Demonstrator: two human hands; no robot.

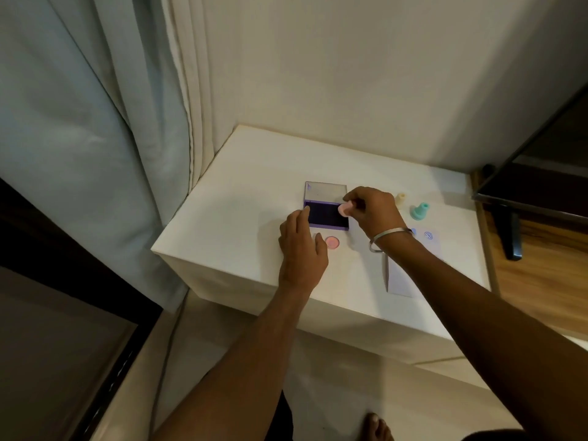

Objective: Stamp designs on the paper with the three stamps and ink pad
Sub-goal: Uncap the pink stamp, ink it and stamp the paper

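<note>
While my left hand [302,246] lies flat, fingers loose, steadying the open ink pad [327,214] at its nine o'clock edge, my right hand [370,211] pinches the pink stamp [344,210] at three o'clock, face tilted for inking, I reckon; its cap [332,242] waits at six.

We see three stamps: a pink stamp [344,210], a cream stamp [401,200], a green stamp [420,212]. We see one ink pad [327,214], one paper [410,268], one pink cap [332,242].

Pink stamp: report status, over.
Right hand grips pink stamp, tilted, at open ink pad. Left hand steadies pad. Paper clear.
</note>
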